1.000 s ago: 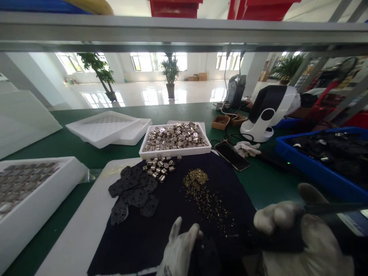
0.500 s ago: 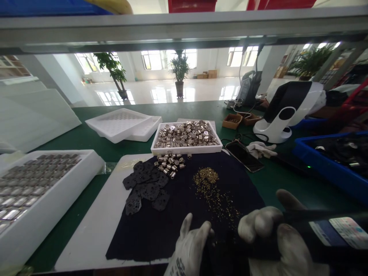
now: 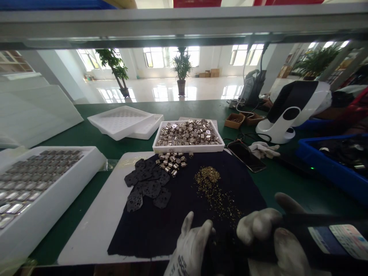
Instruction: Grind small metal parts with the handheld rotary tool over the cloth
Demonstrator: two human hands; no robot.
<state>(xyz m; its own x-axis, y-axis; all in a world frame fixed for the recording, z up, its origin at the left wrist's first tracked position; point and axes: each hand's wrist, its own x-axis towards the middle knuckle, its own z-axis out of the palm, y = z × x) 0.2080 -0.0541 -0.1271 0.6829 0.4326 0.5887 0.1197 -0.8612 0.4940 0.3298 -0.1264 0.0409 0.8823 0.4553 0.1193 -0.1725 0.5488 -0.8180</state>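
In the lower right of the frame, our right hand (image 3: pixel 273 237) has its gloved fingers wrapped around a black tool (image 3: pixel 324 239). At bottom centre, 2 fingers of our left hand (image 3: pixel 191 243) stand apart; whether they grip anything in the darkness below, we cannot tell. Tiny brass-coloured pieces (image 3: pixel 208 175) lie loose right of centre on the dark cloth (image 3: pixel 152 232), trailing toward our right hand. A brushing glove or tugged cloth could scatter them, we judge; poor light below could make us misplace the tool.
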